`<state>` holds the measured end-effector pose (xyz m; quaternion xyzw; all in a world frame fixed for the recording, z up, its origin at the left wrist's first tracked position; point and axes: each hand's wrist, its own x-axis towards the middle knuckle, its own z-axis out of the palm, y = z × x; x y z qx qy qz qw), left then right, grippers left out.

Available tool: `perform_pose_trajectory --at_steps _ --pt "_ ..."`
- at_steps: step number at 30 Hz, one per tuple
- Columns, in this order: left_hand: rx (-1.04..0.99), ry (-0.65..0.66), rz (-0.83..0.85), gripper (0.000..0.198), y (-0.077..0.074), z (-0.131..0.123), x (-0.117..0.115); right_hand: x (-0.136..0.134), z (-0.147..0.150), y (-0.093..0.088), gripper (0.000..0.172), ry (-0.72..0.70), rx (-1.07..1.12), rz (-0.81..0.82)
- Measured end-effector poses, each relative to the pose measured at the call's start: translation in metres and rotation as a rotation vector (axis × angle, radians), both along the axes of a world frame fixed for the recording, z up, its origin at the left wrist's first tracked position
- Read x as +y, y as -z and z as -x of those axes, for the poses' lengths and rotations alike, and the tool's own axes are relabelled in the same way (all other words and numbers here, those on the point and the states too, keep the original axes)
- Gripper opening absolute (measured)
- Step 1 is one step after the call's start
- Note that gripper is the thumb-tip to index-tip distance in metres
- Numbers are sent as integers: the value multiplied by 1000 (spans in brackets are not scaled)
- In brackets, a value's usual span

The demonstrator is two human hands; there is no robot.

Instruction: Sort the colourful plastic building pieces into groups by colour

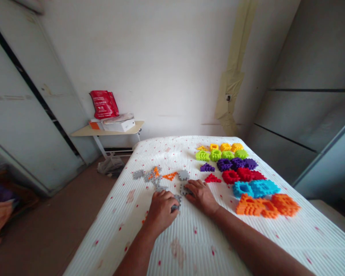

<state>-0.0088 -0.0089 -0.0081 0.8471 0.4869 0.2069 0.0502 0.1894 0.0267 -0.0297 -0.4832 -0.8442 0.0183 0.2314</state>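
My left hand [161,208] has its fingers curled round a grey interlocking tile [176,202] with toothed edges, partly covered by the hand. Close by on the right, my right hand [202,196] grips another grey tile [183,189], its thumb and fingertips on the edge nearest them. A flat grey tile [183,175] lies just beyond the right fingers. Left of it are an orange triangular piece [170,176] and a cluster of grey tiles and orange pieces [153,174]. A bit of orange shows beside my left wrist.
On the right of the patterned bedspread [172,249], blocks stand in colour rows: yellow [225,147], green [215,155], purple [237,164], red [245,174], blue [264,188], orange [285,204]. A small table [109,132] with a red bag [104,104] stands by the wall.
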Motion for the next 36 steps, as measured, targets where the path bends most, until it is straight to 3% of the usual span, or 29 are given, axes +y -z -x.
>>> perform_pose_trajectory --at_steps 22,27,36 --pt "51 -13 -13 7 4 -2 0 -6 2 -5 33 27 -18 1" --pt "83 -11 -21 4 5 -2 0 -6 0 2 37 54 -9 -68" --pt "78 -19 -1 9 3 -3 -1 -11 -1 -5 23 -22 42 -235"
